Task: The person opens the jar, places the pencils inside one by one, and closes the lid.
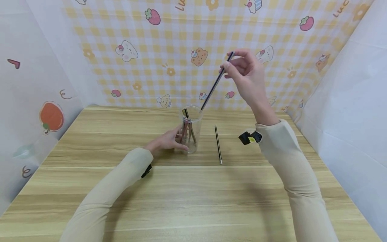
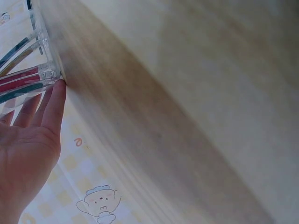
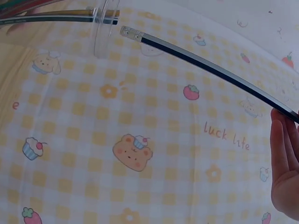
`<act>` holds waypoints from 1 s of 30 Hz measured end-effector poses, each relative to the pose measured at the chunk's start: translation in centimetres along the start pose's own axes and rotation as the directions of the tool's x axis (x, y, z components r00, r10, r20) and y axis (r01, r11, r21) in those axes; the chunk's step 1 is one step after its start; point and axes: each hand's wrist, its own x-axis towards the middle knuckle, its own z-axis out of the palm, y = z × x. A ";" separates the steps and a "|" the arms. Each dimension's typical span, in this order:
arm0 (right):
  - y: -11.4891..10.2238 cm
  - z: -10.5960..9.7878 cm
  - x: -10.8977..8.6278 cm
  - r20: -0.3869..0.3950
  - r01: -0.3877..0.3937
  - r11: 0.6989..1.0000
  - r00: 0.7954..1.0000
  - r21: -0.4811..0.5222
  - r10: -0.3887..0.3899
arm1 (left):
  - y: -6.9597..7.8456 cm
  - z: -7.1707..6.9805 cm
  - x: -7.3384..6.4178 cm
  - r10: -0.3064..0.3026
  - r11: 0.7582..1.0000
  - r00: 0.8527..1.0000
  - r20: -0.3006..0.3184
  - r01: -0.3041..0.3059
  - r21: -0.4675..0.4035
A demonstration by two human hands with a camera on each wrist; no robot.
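Note:
A clear plastic cup stands upright on the table with several pencils leaning inside. My left hand holds the cup low on its left side, thumb in front and fingers behind. In the left wrist view, the fingers lie against the cup near its base. Up and to the right, my right hand pinches a dark, silver-striped pencil near its upper end. That pencil slants down to the cup; the right wrist view shows its eraser end just beyond the rim.
Right of the cup, a black-and-gold striped pencil lies on the wooden table, its pale end toward me. A yellow checked cloth hangs behind the table, and white sheets stand at both sides.

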 end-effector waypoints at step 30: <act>5.9 2.2 -1.4 0.316 -0.259 0.926 0.885 -0.276 0.342 | 0.1 0.1 -0.1 -0.011 1.000 1.000 -0.016 0.011 0.023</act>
